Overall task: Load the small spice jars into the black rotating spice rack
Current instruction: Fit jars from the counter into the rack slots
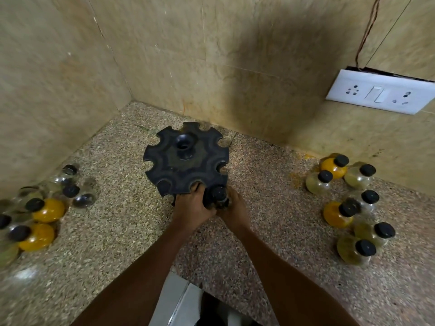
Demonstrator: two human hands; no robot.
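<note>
The black rotating spice rack (pixel 186 165) stands in the corner of the speckled counter, its notched top disc facing me. My left hand (pixel 191 209) grips the rack's near edge, fingers hooked into a notch. My right hand (pixel 231 208) holds a small black-capped spice jar (pixel 219 195) at the near right notch of the rack; the jar's body is mostly hidden. Several small round jars with black caps lie in a group at the left (pixel 48 209) and another group stands at the right (pixel 348 208), some with yellow powder, some pale or clear.
Tiled walls meet close behind the rack. A white socket and switch plate (pixel 379 91) hangs on the right wall. The counter's front edge (pixel 188 278) runs between my forearms.
</note>
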